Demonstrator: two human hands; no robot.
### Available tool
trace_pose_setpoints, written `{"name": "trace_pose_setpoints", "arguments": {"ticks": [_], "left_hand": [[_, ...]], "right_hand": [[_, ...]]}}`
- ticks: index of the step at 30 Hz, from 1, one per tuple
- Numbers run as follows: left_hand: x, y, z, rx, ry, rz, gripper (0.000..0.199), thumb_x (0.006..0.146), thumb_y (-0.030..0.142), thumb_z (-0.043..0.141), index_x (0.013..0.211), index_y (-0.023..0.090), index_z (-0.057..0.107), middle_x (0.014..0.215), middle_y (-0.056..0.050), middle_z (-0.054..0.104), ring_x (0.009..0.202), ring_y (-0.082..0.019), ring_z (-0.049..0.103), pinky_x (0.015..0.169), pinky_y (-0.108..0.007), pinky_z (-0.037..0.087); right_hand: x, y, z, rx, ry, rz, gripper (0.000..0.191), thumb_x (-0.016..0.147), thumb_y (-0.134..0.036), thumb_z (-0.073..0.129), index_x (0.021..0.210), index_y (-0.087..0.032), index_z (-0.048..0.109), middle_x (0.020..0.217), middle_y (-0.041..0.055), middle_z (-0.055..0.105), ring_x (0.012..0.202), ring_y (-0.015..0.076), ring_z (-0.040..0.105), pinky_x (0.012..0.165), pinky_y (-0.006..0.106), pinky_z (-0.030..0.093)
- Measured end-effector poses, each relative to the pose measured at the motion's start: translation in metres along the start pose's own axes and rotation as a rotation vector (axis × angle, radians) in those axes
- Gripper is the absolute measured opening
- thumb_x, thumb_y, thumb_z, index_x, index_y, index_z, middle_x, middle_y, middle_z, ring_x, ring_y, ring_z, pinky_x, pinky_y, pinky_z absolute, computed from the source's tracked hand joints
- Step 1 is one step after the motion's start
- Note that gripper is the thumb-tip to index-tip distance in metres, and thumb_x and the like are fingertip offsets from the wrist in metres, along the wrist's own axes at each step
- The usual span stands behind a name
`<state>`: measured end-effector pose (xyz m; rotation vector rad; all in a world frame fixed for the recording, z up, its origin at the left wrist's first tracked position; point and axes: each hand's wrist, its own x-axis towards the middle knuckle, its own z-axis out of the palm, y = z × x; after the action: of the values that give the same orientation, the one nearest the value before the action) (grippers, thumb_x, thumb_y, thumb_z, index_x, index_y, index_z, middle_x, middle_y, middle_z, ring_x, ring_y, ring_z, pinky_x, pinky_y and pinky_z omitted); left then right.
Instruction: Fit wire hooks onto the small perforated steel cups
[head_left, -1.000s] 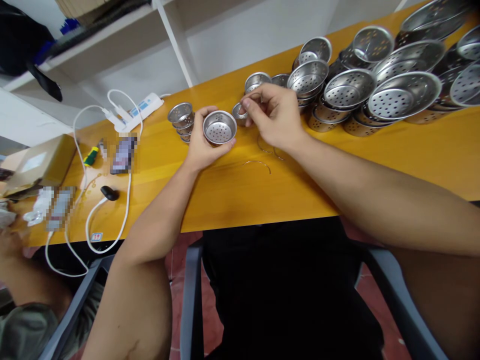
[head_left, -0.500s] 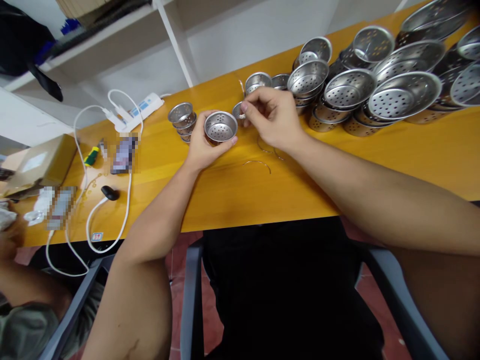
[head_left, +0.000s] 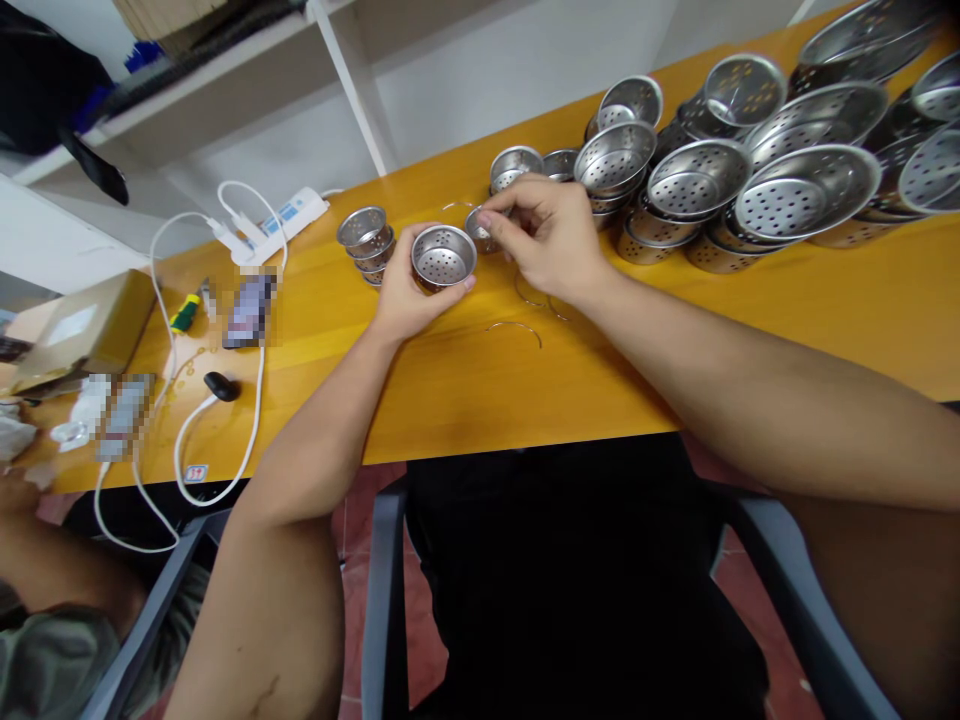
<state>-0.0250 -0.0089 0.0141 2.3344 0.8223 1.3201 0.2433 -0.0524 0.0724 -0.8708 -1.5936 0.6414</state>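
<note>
My left hand [head_left: 405, 290] is closed around a small perforated metal cup [head_left: 444, 258], its mouth tilted up toward me. Just to the right, my right hand [head_left: 544, 232] pinches a thin curved wire [head_left: 456, 205] between thumb and forefinger. The wire arcs leftward above the cup, apart from its rim as far as I can see. Behind my right fingertips a smaller perforated cup [head_left: 474, 222] is partly hidden. Several loose curved wires, one of them a thin wire arc [head_left: 517, 324], lie on the table below my right hand. A short stack of perforated cups [head_left: 363, 232] stands left of my left hand.
Many perforated metal cups [head_left: 701, 180] crowd the table's right back. At left are a white power strip [head_left: 289, 222], cables, a phone [head_left: 247, 310], a green-yellow tool [head_left: 184, 313], a black plug [head_left: 220, 386] and a cardboard box [head_left: 90, 330]. Another person's arm [head_left: 60, 560] shows at lower left.
The wire in my right hand has swung from pointing upward to arching left, above the cup. Both hands stay almost in place, and my left hand keeps its hold.
</note>
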Motion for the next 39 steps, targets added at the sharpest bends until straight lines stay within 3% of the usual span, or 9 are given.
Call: {"name": "trace_pose_setpoints", "arguments": {"ticks": [5, 12, 16, 19, 24, 26, 33, 39], "left_hand": [[0.0, 0.005, 0.0, 0.009, 0.021, -0.027, 0.098, 0.093, 0.093, 0.096, 0.162, 0.033, 0.06, 0.153, -0.011, 0.078, 0.148, -0.036, 0.083, 0.135, -0.06, 0.068], [0.001, 0.0, 0.0, 0.002, 0.018, -0.007, 0.098, 0.092, 0.093, 0.097, 0.16, 0.032, 0.061, 0.15, -0.011, 0.078, 0.145, -0.036, 0.084, 0.135, -0.061, 0.068], [0.0, -0.005, 0.0, 0.009, 0.003, -0.016, 0.099, 0.093, 0.09, 0.099, 0.164, 0.033, 0.059, 0.151, -0.011, 0.078, 0.148, -0.038, 0.082, 0.137, -0.064, 0.065], [-0.001, -0.005, 0.0, -0.003, -0.001, -0.013, 0.099, 0.094, 0.089, 0.098, 0.166, 0.034, 0.058, 0.153, -0.012, 0.077, 0.151, -0.039, 0.081, 0.139, -0.065, 0.064], [0.001, -0.002, 0.0, -0.01, -0.009, -0.02, 0.1, 0.092, 0.094, 0.097, 0.162, 0.034, 0.06, 0.151, -0.01, 0.079, 0.148, -0.038, 0.083, 0.136, -0.063, 0.067], [0.001, -0.002, 0.0, -0.012, -0.01, -0.016, 0.1, 0.091, 0.095, 0.097, 0.161, 0.034, 0.06, 0.151, -0.01, 0.079, 0.148, -0.038, 0.083, 0.136, -0.063, 0.067], [0.0, -0.001, 0.001, -0.015, -0.002, -0.007, 0.098, 0.093, 0.093, 0.096, 0.161, 0.033, 0.06, 0.154, -0.012, 0.077, 0.147, -0.037, 0.083, 0.134, -0.061, 0.068], [0.001, 0.0, 0.0, -0.016, -0.018, -0.015, 0.097, 0.094, 0.09, 0.097, 0.161, 0.032, 0.061, 0.155, -0.012, 0.078, 0.147, -0.037, 0.082, 0.134, -0.061, 0.068]], "right_hand": [[0.001, 0.011, 0.0, 0.046, -0.019, -0.013, 0.068, 0.098, -0.103, 0.081, 0.123, -0.04, 0.08, 0.101, 0.0067, 0.08, 0.083, 0.0314, 0.072, 0.073, 0.05, 0.063], [0.003, 0.007, -0.004, -0.026, -0.002, -0.052, 0.063, 0.106, -0.099, 0.077, 0.108, -0.037, 0.076, 0.09, 0.0052, 0.081, 0.077, 0.0278, 0.067, 0.077, 0.05, 0.061], [0.001, 0.005, -0.002, 0.009, -0.011, -0.002, 0.062, 0.103, -0.099, 0.081, 0.11, -0.038, 0.073, 0.095, 0.0044, 0.085, 0.083, 0.0323, 0.077, 0.083, 0.054, 0.066], [0.0, 0.006, -0.002, -0.003, -0.01, -0.018, 0.061, 0.103, -0.1, 0.08, 0.109, -0.039, 0.074, 0.095, 0.0049, 0.085, 0.083, 0.0331, 0.076, 0.082, 0.057, 0.069], [0.001, 0.004, -0.007, -0.055, -0.002, -0.048, 0.049, 0.106, -0.089, 0.085, 0.104, -0.04, 0.078, 0.107, 0.0089, 0.085, 0.107, 0.0376, 0.078, 0.095, 0.058, 0.074], [0.001, 0.005, -0.008, -0.056, 0.005, -0.065, 0.049, 0.105, -0.088, 0.086, 0.104, -0.04, 0.08, 0.11, 0.0102, 0.085, 0.107, 0.0391, 0.079, 0.097, 0.06, 0.074], [0.003, 0.016, -0.001, 0.059, -0.021, -0.015, 0.058, 0.097, -0.093, 0.092, 0.111, -0.037, 0.082, 0.105, 0.0075, 0.084, 0.075, 0.0291, 0.073, 0.071, 0.053, 0.069], [0.002, 0.011, 0.0, 0.074, -0.028, 0.023, 0.06, 0.092, -0.094, 0.095, 0.101, -0.038, 0.077, 0.092, 0.0051, 0.082, 0.077, 0.0315, 0.077, 0.071, 0.054, 0.073]]}}
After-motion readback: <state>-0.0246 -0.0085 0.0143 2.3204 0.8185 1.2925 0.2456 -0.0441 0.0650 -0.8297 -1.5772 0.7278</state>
